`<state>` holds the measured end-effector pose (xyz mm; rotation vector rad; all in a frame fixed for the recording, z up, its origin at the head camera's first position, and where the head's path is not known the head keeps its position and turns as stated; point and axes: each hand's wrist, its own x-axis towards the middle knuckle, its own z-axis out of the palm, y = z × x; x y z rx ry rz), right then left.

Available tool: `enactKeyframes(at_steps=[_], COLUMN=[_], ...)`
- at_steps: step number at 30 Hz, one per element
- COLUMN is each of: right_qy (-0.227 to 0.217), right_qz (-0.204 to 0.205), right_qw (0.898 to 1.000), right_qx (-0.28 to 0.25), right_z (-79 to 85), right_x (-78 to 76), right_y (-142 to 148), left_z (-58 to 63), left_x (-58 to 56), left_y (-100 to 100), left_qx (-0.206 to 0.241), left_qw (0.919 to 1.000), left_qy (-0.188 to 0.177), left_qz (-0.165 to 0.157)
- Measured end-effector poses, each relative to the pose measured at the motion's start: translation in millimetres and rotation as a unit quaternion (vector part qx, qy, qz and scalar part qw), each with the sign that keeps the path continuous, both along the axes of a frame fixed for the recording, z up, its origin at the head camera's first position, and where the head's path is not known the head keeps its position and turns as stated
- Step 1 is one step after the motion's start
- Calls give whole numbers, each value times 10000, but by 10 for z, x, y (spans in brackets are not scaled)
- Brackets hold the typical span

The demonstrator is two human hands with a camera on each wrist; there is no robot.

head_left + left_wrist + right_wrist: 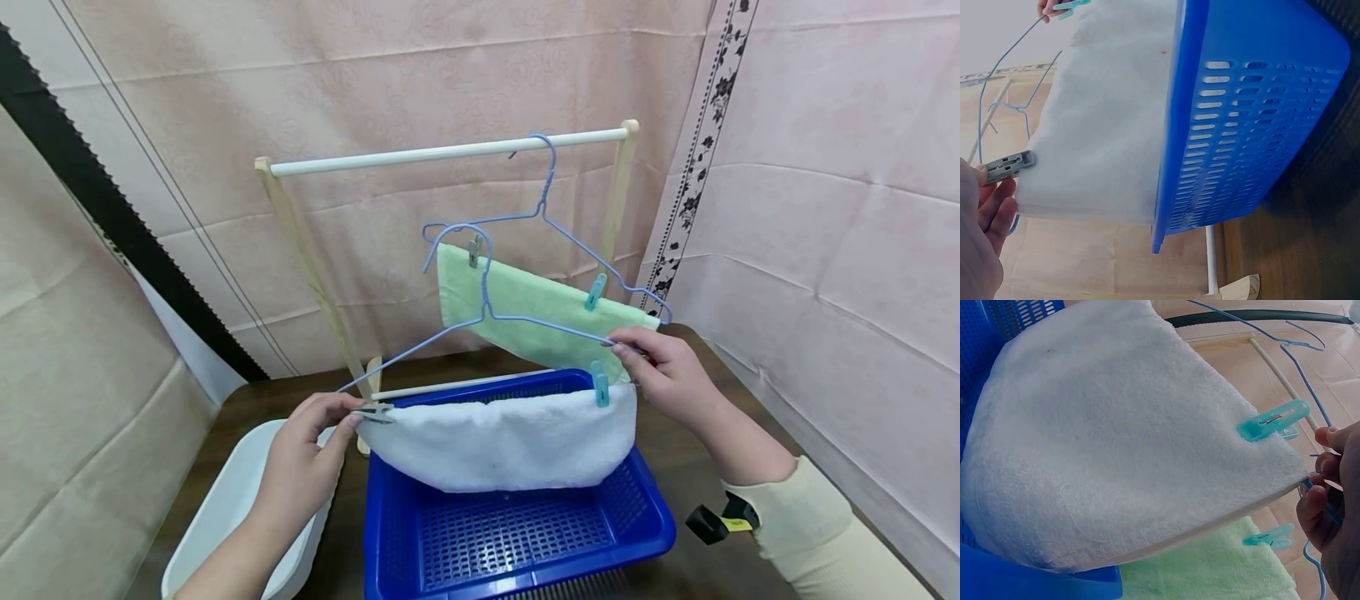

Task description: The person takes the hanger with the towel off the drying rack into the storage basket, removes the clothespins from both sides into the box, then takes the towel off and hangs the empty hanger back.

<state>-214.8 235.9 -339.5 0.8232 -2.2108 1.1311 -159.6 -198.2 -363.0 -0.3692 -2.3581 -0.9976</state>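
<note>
A white towel (502,442) hangs over the blue basket, along the lower part of a blue wire hanger (485,292). My left hand (311,450) pinches a grey metal clothespin (1011,167) at the towel's left corner. The right hand (667,375) grips the hanger's right end, fingers curled round the wire beside the towel's other corner. Near that corner a teal clothespin (1274,420) bites the towel's upper edge. The hanger's hook points up, free of the rack.
Behind, a rack with a white bar (390,157) carries another blue hanger (552,171) with a light green towel (517,304) clipped on. The blue basket (652,542) stands below the white towel, and a white tub (225,500) sits left of it on the wooden table.
</note>
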Motion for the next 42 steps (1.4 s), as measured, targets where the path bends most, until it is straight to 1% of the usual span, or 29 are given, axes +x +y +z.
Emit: enactKeyframes(at_steps=[6,9,13,18,23,27,30,35,37,42], right_qy=[17,16,-37,-85,-57,-68,-91,-63,-37,39], right_qz=[-50,-41,-62,-114,-76,-15,8,-9,-21,-41], right_qw=[9999,9999,9999,9998,9999,9999,9999,9999,9999,9999], right_qx=[97,124,124,131,97,91,100,107,108,97], right_z=[-3,-7,-18,-17,-15,-24,-19,-14,-14,-19], right_x=[-7,-10,-14,-8,-3,-3,1,6,6,2], right_y=[-5,-8,-3,-1,-8,-16,-22,-27,-28,-29], left_z=[34,42,47,52,47,32,33,71,82,82], left_x=[13,24,33,48,48,42,41,53,55,47], left_y=[-41,-72,-121,-186,-253,-306,-336,-373,-393,-471], left_qx=[187,196,-47,-538,-746,-672,-481,-190,-154,-238], left_qw=[9998,9997,9998,9982,9966,9967,9978,9988,9988,9980], left_qy=[-3,20,1,-125,-205,-218,-199,-190,-202,-203], left_qz=[93,111,213,235,283,387,416,403,427,552])
